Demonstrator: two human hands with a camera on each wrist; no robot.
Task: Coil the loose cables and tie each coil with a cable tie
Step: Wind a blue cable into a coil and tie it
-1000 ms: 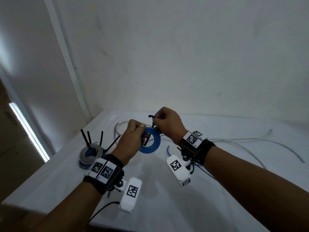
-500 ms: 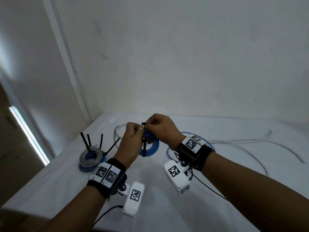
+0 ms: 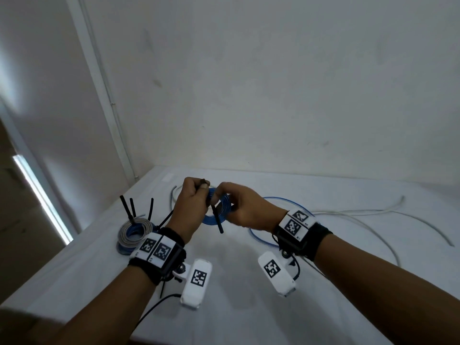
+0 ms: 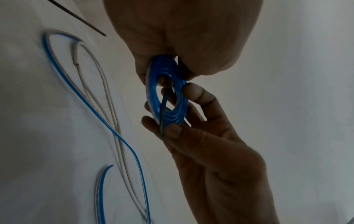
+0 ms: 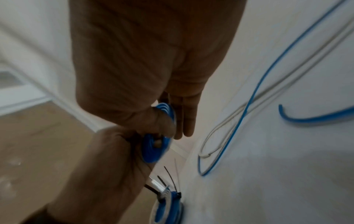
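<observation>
My left hand and right hand both grip one blue coil above the surface, one black cable tie threaded through it. One tied coil lies left; two loose cables, blue and white, lie right.

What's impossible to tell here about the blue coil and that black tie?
- Whether the tie is locked: head view, its head sits behind the left hand thumb.
- Coil detail: right wrist view, blurred.
- Right hand fingertips: head view, hidden behind the coil.
- Table stack's tie count: too small.
</observation>
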